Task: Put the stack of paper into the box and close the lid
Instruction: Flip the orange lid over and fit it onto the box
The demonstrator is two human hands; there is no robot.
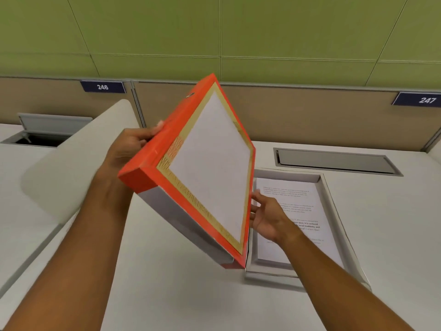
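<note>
Paper (292, 218) already lies inside the open box (334, 194), which sits on the worktop (167, 295) at your right. You hold the orange-edged lid (205, 163) tilted in the air, just left of the box and partly over its near-left corner. Your left hand (128, 146) grips the lid's upper-left edge, fingers wrapped around the rim. Your right hand (267, 217) is spread, fingertips touching the lid's right edge above the printed sheets.
</note>
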